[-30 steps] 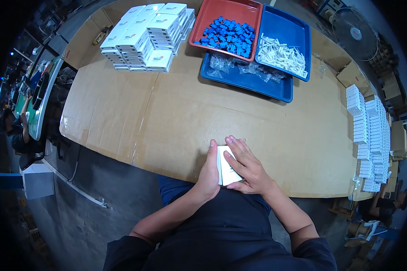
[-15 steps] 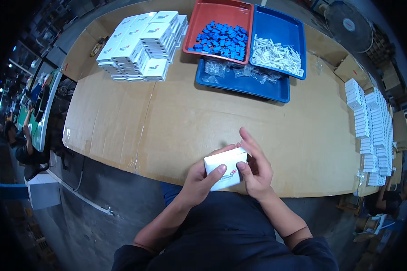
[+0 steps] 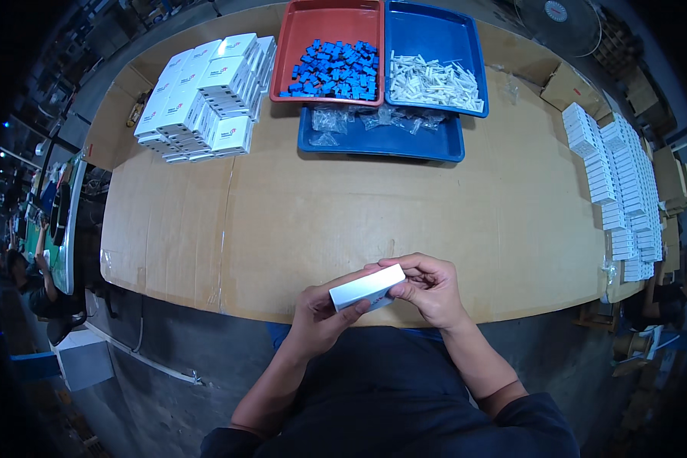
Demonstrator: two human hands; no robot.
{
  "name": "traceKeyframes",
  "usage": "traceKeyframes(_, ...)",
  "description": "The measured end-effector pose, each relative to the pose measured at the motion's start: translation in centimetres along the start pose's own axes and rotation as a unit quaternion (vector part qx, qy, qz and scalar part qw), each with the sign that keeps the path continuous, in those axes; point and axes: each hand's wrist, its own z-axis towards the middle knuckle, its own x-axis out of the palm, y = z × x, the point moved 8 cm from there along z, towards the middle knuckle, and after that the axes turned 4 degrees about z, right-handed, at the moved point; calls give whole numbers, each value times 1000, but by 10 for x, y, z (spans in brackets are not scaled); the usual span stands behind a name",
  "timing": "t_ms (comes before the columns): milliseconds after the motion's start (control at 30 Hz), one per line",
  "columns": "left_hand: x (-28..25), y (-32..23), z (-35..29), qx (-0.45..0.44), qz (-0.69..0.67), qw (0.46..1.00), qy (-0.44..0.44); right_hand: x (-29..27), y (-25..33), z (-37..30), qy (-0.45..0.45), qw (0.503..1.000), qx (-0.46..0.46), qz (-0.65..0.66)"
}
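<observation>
A small white cardboard box [image 3: 368, 287] is held between my two hands, just over the table's near edge. It is tilted so a plain narrow side faces up. My left hand [image 3: 319, 314] grips its left end, thumb along the near face. My right hand [image 3: 433, 293] closes on the right end, with the thumb on the near face and the fingers behind. The fingers at the back of the box are partly hidden. The printed face is mostly turned out of sight.
Stacked white boxes [image 3: 233, 136] stand at the far left, more stacks [image 3: 624, 200] at the right edge. A red tray [image 3: 282, 76] holds blue parts; a blue tray [image 3: 473, 53] holds white sticks. Both overlap a lower blue tray [image 3: 382, 149] with clear plastic bags. Cardboard [image 3: 320, 221] covers the table.
The box has been tipped from its printed face to a narrow side. My right fingers, raised before, now rest against it. The view has shifted, moving the trays leftward in the picture.
</observation>
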Motion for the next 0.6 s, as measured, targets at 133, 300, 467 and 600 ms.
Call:
traceKeyframes(133,-1,15,1,-18,-26,999,-28,4,-11,10,-29,998,48,26)
traceKeyframes(300,-12,31,5,-22,-216,966,-144,2,-33,11,-6,999,44,7)
traceKeyframes(467,-31,4,11,73,-29,979,-188,-11,-12,14,-41,999,-31,4)
traceKeyframes(600,-22,-9,15,102,142,980,-99,-5,8,14,-74,990,-32,-117)
